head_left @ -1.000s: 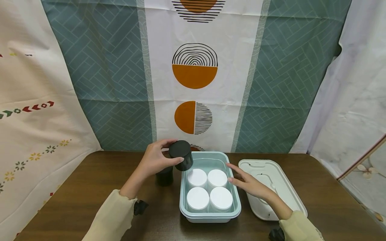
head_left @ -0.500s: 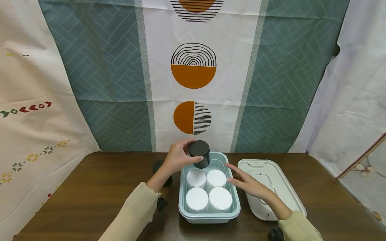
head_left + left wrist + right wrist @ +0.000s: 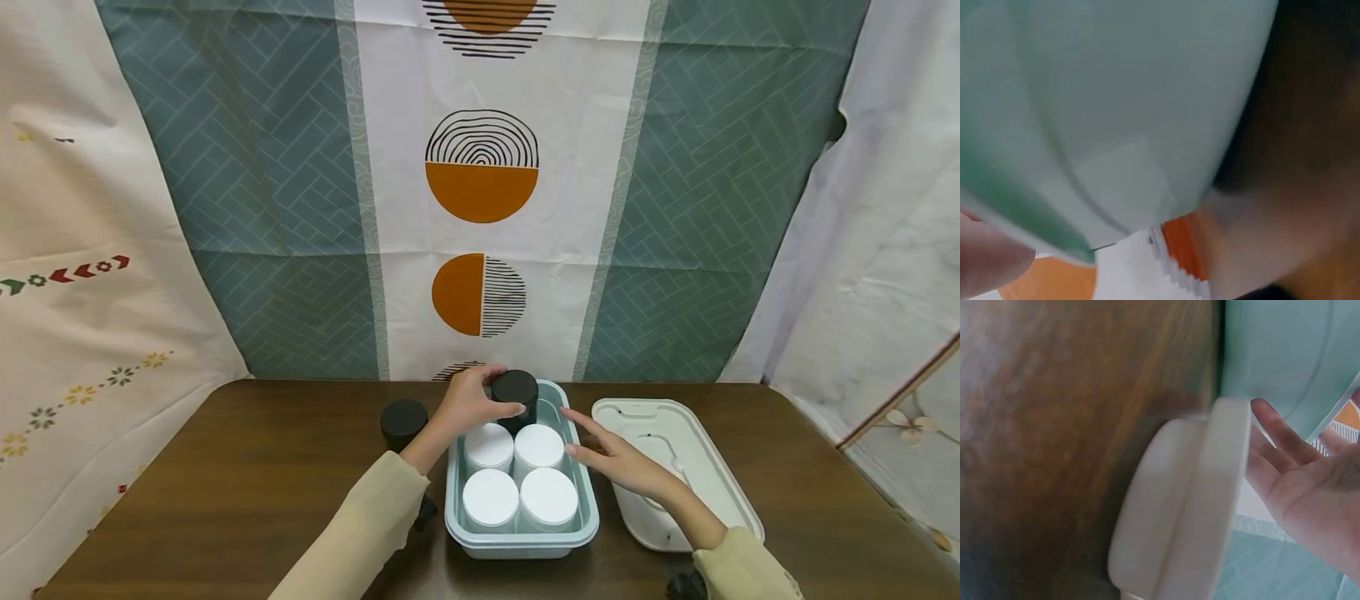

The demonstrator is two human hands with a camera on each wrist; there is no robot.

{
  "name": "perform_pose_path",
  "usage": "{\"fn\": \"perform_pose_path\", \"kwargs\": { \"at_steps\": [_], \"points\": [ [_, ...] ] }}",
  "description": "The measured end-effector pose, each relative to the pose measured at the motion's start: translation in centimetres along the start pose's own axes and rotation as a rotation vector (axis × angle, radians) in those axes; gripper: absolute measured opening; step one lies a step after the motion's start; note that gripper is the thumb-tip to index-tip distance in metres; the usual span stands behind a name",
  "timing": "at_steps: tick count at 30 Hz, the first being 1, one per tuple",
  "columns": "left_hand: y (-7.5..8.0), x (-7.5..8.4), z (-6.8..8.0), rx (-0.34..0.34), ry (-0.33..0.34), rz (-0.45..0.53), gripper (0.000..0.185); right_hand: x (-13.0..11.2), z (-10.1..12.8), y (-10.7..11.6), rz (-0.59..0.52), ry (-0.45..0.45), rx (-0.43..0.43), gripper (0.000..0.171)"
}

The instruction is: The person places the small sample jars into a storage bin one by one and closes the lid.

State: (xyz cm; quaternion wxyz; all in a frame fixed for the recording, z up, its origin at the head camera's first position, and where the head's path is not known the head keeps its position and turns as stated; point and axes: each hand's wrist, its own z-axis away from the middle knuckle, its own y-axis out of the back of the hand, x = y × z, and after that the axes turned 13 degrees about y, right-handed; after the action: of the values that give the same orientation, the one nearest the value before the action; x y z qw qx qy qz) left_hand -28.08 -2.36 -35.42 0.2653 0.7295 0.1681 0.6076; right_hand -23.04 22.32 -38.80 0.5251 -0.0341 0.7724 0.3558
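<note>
A brown table [image 3: 225, 500] carries a black jar [image 3: 403, 419], pale-blue tub [image 3: 522, 546] and white lid [image 3: 693, 450].

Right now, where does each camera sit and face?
Head: on the head, facing forward and down at tub and lid; left hand, right hand, sleeves show.
Left wrist: on that wrist, facing the tub's side; skin, likely left hand, shows.
Right wrist: on that wrist, facing along the table past lid to tub; right hand shows.
Shared: head and right wrist both show the lid and right hand.

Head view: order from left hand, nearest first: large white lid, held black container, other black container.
1. Held black container: in the left hand.
2. Other black container: on the table, left of the box.
3. Large white lid: right of the box.
</note>
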Motion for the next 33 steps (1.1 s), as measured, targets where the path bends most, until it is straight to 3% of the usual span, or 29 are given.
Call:
{"fn": "perform_pose_path", "kwargs": {
  "at_steps": [15, 27, 33],
  "points": [
    [-1.5, 0.0, -0.8, -0.134, 0.081, -0.185, 0.063, -0.1, 0.0, -0.1, 0.015, 0.007, -0.005, 0.06],
    [-1.5, 0.1, -0.6, -0.225, 0.138, -0.102, 0.049, 0.0, 0.0, -0.2, 0.023, 0.028, -0.003, 0.06],
    [-1.7, 0.3, -0.6, -0.28, 0.152, -0.128, 0.047, 0.0, 0.0, -0.2, 0.022, 0.03, -0.001, 0.06]
  ]
}}
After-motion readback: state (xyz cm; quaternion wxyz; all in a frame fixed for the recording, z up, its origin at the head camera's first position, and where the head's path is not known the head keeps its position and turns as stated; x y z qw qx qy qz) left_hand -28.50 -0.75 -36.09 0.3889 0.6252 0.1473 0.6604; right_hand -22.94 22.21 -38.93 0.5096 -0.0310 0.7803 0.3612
